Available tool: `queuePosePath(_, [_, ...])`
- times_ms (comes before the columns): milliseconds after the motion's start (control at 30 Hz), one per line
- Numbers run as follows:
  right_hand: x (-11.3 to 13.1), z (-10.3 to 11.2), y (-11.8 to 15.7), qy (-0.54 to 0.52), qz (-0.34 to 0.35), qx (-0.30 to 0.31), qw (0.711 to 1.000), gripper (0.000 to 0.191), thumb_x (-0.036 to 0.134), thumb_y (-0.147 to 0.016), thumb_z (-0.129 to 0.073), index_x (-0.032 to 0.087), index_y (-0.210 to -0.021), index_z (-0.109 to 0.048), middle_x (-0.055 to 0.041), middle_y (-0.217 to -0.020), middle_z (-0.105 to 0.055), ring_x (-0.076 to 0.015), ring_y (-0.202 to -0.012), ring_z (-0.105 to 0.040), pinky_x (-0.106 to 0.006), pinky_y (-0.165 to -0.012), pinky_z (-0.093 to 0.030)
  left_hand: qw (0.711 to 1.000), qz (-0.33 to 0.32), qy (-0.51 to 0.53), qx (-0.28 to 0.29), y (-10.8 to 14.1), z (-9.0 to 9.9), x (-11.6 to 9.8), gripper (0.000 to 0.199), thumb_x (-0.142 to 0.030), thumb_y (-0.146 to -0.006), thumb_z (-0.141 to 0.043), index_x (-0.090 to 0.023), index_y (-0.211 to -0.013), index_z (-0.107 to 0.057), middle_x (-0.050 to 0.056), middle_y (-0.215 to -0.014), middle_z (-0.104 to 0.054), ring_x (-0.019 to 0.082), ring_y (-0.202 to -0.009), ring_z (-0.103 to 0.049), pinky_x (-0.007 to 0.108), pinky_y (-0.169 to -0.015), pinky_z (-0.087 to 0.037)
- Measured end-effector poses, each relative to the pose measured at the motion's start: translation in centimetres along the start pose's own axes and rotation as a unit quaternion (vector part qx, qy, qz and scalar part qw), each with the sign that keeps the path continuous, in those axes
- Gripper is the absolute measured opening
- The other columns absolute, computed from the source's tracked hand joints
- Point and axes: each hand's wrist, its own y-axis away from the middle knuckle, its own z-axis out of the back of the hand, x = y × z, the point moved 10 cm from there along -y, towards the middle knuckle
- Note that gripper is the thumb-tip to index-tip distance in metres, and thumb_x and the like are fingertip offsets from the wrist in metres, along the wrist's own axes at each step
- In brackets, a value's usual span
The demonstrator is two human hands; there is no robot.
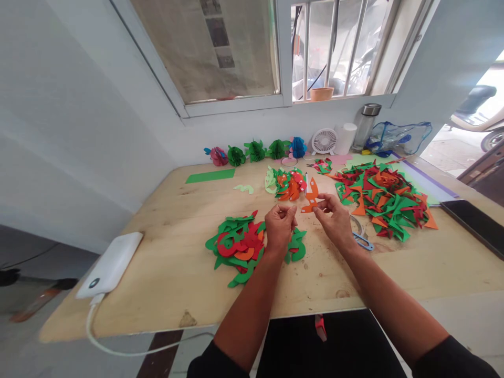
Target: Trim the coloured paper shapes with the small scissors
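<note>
- Nearest, at the left edge of the surface (165, 283), a white power bank (112, 265) lies with its cable (118, 350) hanging over the side; a tug on that cable could drag it off.
- A pile of red, green and orange cut-outs (240, 244) lies beside the left forearm, a sleeve or wrist brushing it could scatter the loose pieces.
- The left hand (280, 226) has its fingertips pinched together; whether something small is between them, I can't tell from here.
- The right hand (333, 218) grips an orange cut-out (311, 197) by its edge, up in front of the left hand; paper this thin could crease if squeezed or pulled hard.
- A blue tool (364, 242) lies just beside the right wrist, where a careless sweep could knock it.
- Right of the hands, a heap of paper scraps (388, 194) spreads widely; a dropped orange piece could get lost among its like-coloured bits.
- Farther off, paper ornaments (255, 150) and a small fan (324, 142) stand along the wall; a draught could shift loose paper.
</note>
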Motion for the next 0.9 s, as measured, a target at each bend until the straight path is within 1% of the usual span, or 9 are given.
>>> queuePosePath(100, [0.2, -0.2, 0.1, 0.028, 0.017, 0.008, 0.999, 0.026, 0.030, -0.077, -0.056, 0.020, -0.101, -0.057, -0.0012, -0.072, -0.065, -0.0172, -0.069, -0.059, -0.032, -0.069, -0.046, 1.000, 0.006, -0.006, -0.007, 0.0, 0.2, 0.0, 0.038, -0.050, -0.076, -0.059, -0.017, -0.058, -0.052, -0.005, -0.039, -0.045, 0.006, -0.032, -0.036, 0.019, -0.035, -0.028])
queuePosePath(200, [0.6, -0.4, 0.3, 0.065, 0.039, 0.012, 0.997, 0.025, 0.029, -0.078, -0.055, 0.021, -0.102, -0.057, -0.0015, -0.074, -0.065, -0.0181, -0.072, -0.059, -0.033, -0.072, -0.046, 0.999, -0.023, -0.019, -0.028, 0.0, 0.7, -0.8, 0.043, -0.052, -0.081, -0.052, -0.017, -0.057, -0.055, -0.002, -0.045, -0.050, 0.008, -0.039, -0.043, 0.020, -0.041, -0.035])
queuePosePath(267, [0.8, -0.6, 0.4, 0.087, 0.053, 0.017, 0.995, 0.025, 0.028, -0.078, -0.054, 0.022, -0.103, -0.057, -0.0020, -0.076, -0.065, -0.0192, -0.074, -0.059, -0.034, -0.074, -0.046, 0.997, -0.058, -0.035, -0.040, 0.1, 0.9, -1.7, 0.033, -0.047, -0.080, -0.055, -0.017, -0.066, -0.059, -0.001, -0.056, -0.056, 0.009, -0.049, -0.052, 0.020, -0.048, -0.041])
queuePosePath(333, [1.1, -1.0, 0.6, 0.104, 0.070, 0.024, 0.992, 0.025, 0.026, -0.079, -0.053, 0.022, -0.103, -0.057, -0.0025, -0.077, -0.066, -0.0201, -0.076, -0.059, -0.035, -0.075, -0.045, 0.994, -0.090, -0.050, -0.039, 0.3, 0.8, -2.4, 0.023, -0.041, -0.078, -0.059, -0.018, -0.082, -0.062, 0.001, -0.071, -0.062, 0.011, -0.063, -0.059, 0.020, -0.056, -0.045])
queuePosePath(433, [1.8, -1.5, 0.9, 0.123, 0.099, 0.033, 0.987, 0.024, 0.024, -0.079, -0.053, 0.022, -0.103, -0.057, -0.0028, -0.076, -0.065, -0.0210, -0.076, -0.059, -0.036, -0.075, -0.045, 0.989, -0.133, -0.062, -0.021, 0.6, 0.1, -3.0, 0.031, -0.035, -0.076, -0.064, -0.020, -0.102, -0.057, 0.004, -0.091, -0.065, 0.014, -0.084, -0.062, 0.023, -0.069, -0.047])
queuePosePath(500, [2.3, -1.8, 1.2, 0.138, 0.115, 0.038, 0.983, 0.025, 0.023, -0.079, -0.052, 0.023, -0.103, -0.057, -0.0028, -0.075, -0.065, -0.0216, -0.076, -0.059, -0.036, -0.076, -0.045, 0.986, -0.151, -0.067, -0.007, 0.8, -0.3, -3.1, 0.039, -0.033, -0.075, -0.065, -0.021, -0.110, -0.053, 0.006, -0.098, -0.064, 0.016, -0.091, -0.061, 0.025, -0.074, -0.047])
queuePosePath(600, [2.7, -2.3, 1.5, 0.159, 0.133, 0.049, 0.977, 0.025, 0.020, -0.080, -0.051, 0.023, -0.104, -0.057, -0.0033, -0.076, -0.065, -0.0226, -0.078, -0.059, -0.037, -0.077, -0.044, 0.984, -0.161, -0.078, 0.004, 1.0, -0.6, -2.9, 0.046, -0.030, -0.074, -0.066, -0.022, -0.116, -0.048, 0.007, -0.103, -0.062, 0.017, -0.095, -0.060, 0.026, -0.076, -0.046])
queuePosePath(700, [3.0, -2.7, 1.8, 0.171, 0.148, 0.056, 0.972, 0.026, 0.019, -0.080, -0.051, 0.021, -0.105, -0.058, -0.0051, -0.078, -0.066, -0.0234, -0.079, -0.058, -0.037, -0.078, -0.043, 0.982, -0.167, -0.087, 0.002, 1.1, -0.6, -2.9, 0.048, -0.028, -0.075, -0.066, -0.023, -0.119, -0.047, 0.006, -0.104, -0.061, 0.017, -0.098, -0.060, 0.026, -0.077, -0.046])
queuePosePath(900, [3.2, -3.4, 2.1, 0.202, 0.178, 0.065, 0.961, 0.024, 0.017, -0.080, -0.051, 0.021, -0.101, -0.059, -0.0057, -0.080, -0.067, -0.0235, -0.079, -0.058, -0.036, -0.076, -0.043, 0.984, -0.163, -0.072, 0.011, 0.9, -0.8, -2.6, 0.041, -0.029, -0.077, -0.064, -0.022, -0.114, -0.049, 0.004, -0.095, -0.064, 0.015, -0.088, -0.063, 0.025, -0.075, -0.047])
